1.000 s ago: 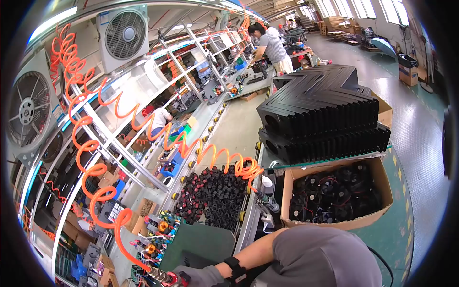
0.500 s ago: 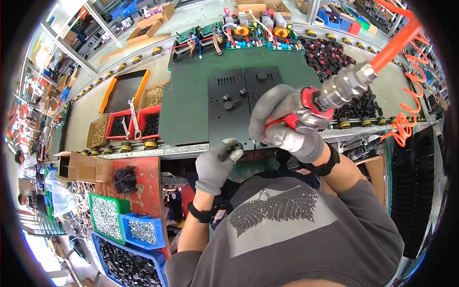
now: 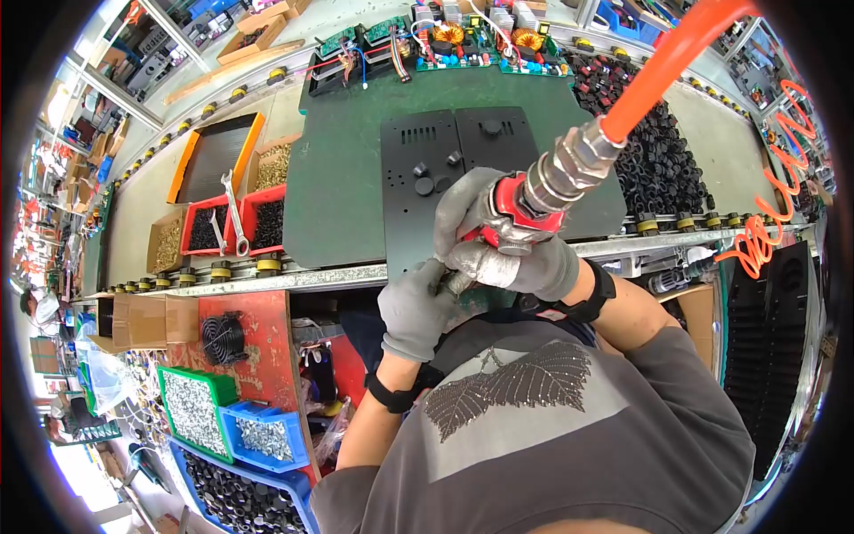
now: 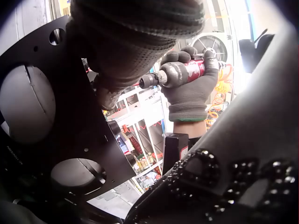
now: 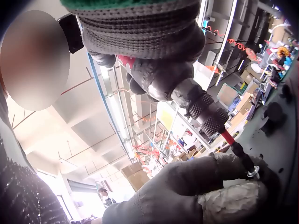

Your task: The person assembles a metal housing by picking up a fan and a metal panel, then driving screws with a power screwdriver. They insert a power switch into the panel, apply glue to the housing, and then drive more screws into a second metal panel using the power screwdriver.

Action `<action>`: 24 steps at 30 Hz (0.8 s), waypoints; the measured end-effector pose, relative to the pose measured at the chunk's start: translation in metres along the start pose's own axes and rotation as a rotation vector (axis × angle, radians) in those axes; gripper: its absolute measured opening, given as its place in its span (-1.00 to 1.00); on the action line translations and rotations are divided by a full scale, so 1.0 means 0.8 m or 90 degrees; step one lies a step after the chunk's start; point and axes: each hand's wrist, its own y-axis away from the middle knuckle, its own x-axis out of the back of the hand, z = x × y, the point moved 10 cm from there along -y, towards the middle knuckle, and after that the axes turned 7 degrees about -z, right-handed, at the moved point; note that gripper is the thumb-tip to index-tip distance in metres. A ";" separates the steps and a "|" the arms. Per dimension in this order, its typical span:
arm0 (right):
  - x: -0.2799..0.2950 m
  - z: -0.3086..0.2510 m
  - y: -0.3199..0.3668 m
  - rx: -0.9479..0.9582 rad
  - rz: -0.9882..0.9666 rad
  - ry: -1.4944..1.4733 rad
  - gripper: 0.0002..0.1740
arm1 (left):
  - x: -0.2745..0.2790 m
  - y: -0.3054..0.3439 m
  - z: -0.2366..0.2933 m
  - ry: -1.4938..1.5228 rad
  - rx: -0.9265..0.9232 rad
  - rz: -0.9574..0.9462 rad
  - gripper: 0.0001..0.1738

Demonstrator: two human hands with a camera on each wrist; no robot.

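My right gloved hand (image 3: 547, 267) grips a red-and-silver pneumatic screwdriver (image 3: 516, 214), fed by an orange air hose (image 3: 676, 53). In the right wrist view its red-and-black bit (image 5: 236, 147) reaches down to a small shiny fastener (image 5: 253, 172). My left gloved hand (image 3: 414, 311) pinches that fastener between thumb and forefinger, over the near edge of the bench. Beside the hands lies a black perforated metal panel (image 3: 405, 214) with round black knobs (image 3: 424, 186) on it. A second black panel (image 3: 507, 142) adjoins it. Large round holes show in the panel (image 4: 74, 149) from below.
A green board (image 3: 338, 196) bears the panels, with circuit boards (image 3: 454, 53) at its far side. Red bins (image 3: 267, 227) of black screws and a wrench (image 3: 235, 214) are left. Black parts (image 3: 658, 169) heap up right. Blue and green bins (image 3: 196, 400) stand at lower left.
The head view has swung from along the line down to the bench. Over the last half second, the screwdriver moved left and the left hand moved right, bringing them together.
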 end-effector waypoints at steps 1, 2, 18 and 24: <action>0.000 0.001 -0.001 -0.002 -0.001 0.000 -0.59 | -0.002 0.001 -0.002 -0.003 0.002 -0.007 -0.67; -0.004 0.004 -0.003 -0.011 -0.022 -0.017 -0.61 | -0.005 0.001 -0.004 -0.005 0.005 -0.015 -0.66; -0.020 0.039 -0.015 -0.062 -0.179 -0.116 -0.58 | 0.004 -0.007 0.008 0.048 -0.047 0.052 -0.76; -0.017 0.059 -0.017 -0.102 -0.157 -0.127 -0.56 | 0.010 -0.010 0.007 0.063 -0.031 0.062 -0.55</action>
